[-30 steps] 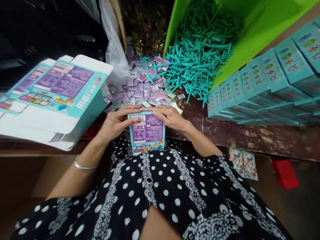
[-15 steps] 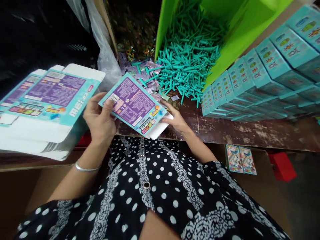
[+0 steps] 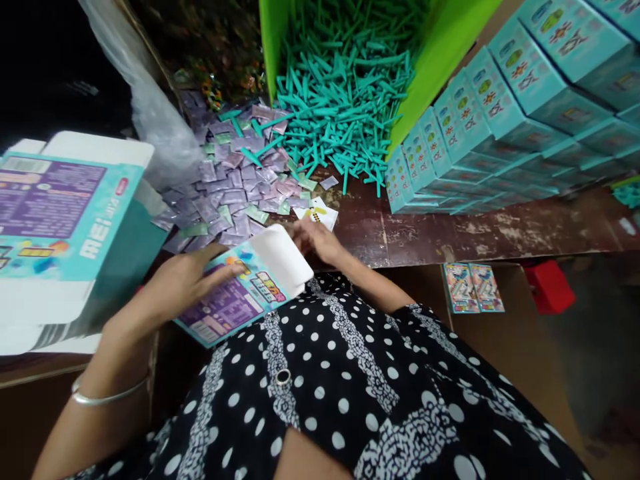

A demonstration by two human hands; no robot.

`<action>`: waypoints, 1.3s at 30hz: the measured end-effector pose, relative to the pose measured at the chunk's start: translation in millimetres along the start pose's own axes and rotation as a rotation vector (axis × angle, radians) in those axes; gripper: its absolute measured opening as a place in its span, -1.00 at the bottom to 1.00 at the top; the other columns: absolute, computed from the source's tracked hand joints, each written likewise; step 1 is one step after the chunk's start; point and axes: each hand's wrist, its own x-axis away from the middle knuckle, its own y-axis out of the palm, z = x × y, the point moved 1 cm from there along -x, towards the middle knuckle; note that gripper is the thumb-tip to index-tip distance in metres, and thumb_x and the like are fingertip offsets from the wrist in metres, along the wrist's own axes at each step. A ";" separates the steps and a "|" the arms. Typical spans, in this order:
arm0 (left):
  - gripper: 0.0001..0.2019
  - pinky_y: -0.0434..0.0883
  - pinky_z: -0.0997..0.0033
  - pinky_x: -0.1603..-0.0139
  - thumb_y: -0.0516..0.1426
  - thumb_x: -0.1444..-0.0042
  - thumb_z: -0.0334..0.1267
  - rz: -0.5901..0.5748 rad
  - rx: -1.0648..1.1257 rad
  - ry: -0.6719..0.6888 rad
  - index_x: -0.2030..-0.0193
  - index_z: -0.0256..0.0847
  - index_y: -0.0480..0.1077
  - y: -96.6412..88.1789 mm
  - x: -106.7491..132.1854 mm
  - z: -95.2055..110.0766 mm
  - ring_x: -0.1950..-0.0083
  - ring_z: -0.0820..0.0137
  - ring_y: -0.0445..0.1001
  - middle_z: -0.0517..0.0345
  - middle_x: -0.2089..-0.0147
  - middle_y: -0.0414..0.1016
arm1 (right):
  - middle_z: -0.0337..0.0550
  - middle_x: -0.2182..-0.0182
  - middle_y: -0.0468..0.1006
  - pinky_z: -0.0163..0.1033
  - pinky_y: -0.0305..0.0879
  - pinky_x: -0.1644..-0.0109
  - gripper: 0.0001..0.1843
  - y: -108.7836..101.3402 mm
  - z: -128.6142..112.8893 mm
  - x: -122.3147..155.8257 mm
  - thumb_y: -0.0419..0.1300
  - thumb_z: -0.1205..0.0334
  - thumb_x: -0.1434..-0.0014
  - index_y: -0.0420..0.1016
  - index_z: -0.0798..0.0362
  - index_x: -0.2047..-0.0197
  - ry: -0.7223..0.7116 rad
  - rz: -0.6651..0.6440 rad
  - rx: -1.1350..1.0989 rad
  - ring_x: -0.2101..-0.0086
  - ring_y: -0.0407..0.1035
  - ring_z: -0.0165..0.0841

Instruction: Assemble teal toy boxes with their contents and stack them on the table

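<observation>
In my left hand [image 3: 193, 280] is a teal and purple carton [image 3: 230, 303], tilted, my fingers lying across its printed back. The carton's white end flap [image 3: 287, 257] stands open toward my right hand [image 3: 317, 241]. That hand is at the table edge beside the flap, its fingers curled and partly blurred. Just beyond them lies a white sheet with yellow print [image 3: 323, 212]; whether the fingers grip it is unclear. A pile of small purple, green and pink sachets [image 3: 235, 190] spreads behind the carton.
Unfilled-looking flat cartons [image 3: 60, 220] are stacked at the left. A green bin [image 3: 440, 73] spills teal plastic hammer-like sticks [image 3: 345, 113]. Rows of teal boxes [image 3: 475, 120] stand at the right. Two small printed packs [image 3: 475, 288] and a red object [image 3: 550, 287] sit below the edge.
The carton has swung round and lowered toward my body, its flap end now up and right. My left hand has shifted its grip. My right hand has left the carton, and the view has turned.
</observation>
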 end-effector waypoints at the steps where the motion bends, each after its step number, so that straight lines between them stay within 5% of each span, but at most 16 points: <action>1: -0.36 0.40 0.23 0.24 0.24 -0.05 0.58 -0.018 -0.008 -0.039 0.22 -0.01 0.59 -2.6 0.4 -6.2 0.29 0.02 0.63 0.06 0.32 0.70 | -0.10 0.32 0.68 -0.14 0.51 0.17 -0.14 -16.7 -4.0 -6.0 0.04 -0.73 -0.35 0.57 -0.03 0.16 -0.004 0.037 0.119 0.29 0.54 -0.23; 4: -0.35 0.42 0.26 0.23 0.15 -0.11 0.59 -0.068 -0.025 -0.117 0.28 0.00 0.52 -6.5 2.0 -20.7 0.27 0.05 0.62 0.09 0.32 0.71 | -0.05 0.13 0.73 -0.11 0.49 -0.05 -0.46 -74.0 -15.4 -20.2 0.39 -0.36 -0.36 0.56 -0.01 0.15 -0.035 0.264 0.643 0.13 0.56 -0.21; 6: -0.34 0.44 0.27 0.20 0.15 -0.08 0.61 -0.089 -0.014 -0.174 0.29 -0.01 0.51 -5.2 1.4 -26.3 0.23 0.03 0.64 0.10 0.32 0.72 | -0.01 -0.01 0.72 -0.07 0.45 -0.16 -0.58 -100.1 -18.9 -25.1 0.55 -0.10 -0.27 0.57 0.00 0.05 -0.010 0.295 0.892 0.01 0.55 -0.16; 11: -0.26 0.47 0.22 0.11 0.14 0.03 0.62 -0.088 0.006 -0.305 0.23 -0.06 0.57 2.8 -4.8 -29.9 0.10 -0.08 0.69 0.00 0.21 0.77 | 0.06 -0.14 0.69 -0.03 0.41 -0.19 -0.23 -107.9 -17.9 -32.9 0.71 0.04 -0.05 0.52 0.03 -0.23 0.111 0.174 1.114 -0.12 0.53 -0.03; 16: -0.20 0.50 0.21 0.05 0.14 0.03 0.65 -0.055 0.063 -0.344 0.16 -0.10 0.60 3.3 -2.7 -30.2 0.03 -0.09 0.68 -0.01 0.12 0.80 | -0.07 0.09 0.73 -0.13 0.34 0.01 -0.41 -106.2 -17.9 -40.6 0.68 0.05 -0.08 0.58 0.04 -0.06 0.249 0.138 1.077 0.11 0.55 -0.15; 21: -0.21 0.47 0.24 0.13 0.16 0.02 0.60 -0.084 0.082 -0.361 0.14 -0.14 0.62 4.7 1.9 -33.0 0.10 -0.05 0.66 -0.01 0.16 0.77 | -0.16 0.13 0.69 -0.20 0.24 0.10 -0.55 -110.3 -13.2 -35.4 0.62 0.14 -0.03 0.53 0.02 0.12 0.182 0.167 0.983 0.18 0.47 -0.26; 24: -0.20 0.48 0.24 0.15 0.17 0.01 0.60 -0.063 0.114 -0.360 0.10 -0.13 0.65 7.6 2.3 -35.6 0.10 -0.04 0.67 0.02 0.15 0.78 | -0.31 0.29 0.60 -0.24 0.21 0.17 -0.55 -109.2 -8.4 -31.0 0.58 0.18 0.00 0.47 -0.01 0.14 0.115 0.211 0.747 0.28 0.42 -0.33; 30: -0.18 0.48 0.23 0.17 0.17 0.00 0.66 -0.018 0.117 -0.315 0.11 -0.12 0.67 11.6 1.5 -40.8 0.15 -0.01 0.66 0.04 0.19 0.79 | -0.34 0.52 0.43 -0.27 0.13 0.31 -0.35 -107.8 -4.5 -32.4 0.61 -0.30 0.04 0.36 -0.03 0.49 -0.002 0.293 0.413 0.43 0.26 -0.42; 39: -0.33 0.44 0.26 0.21 0.16 -0.06 0.47 -0.026 0.082 -0.318 0.15 -0.15 0.63 11.1 2.6 -35.1 0.17 0.03 0.64 -0.02 0.19 0.78 | -0.29 0.55 0.49 -0.27 0.19 0.45 -0.26 -90.2 -8.8 -38.1 0.52 -0.54 -0.07 0.44 -0.02 0.46 0.050 0.286 0.291 0.52 0.29 -0.44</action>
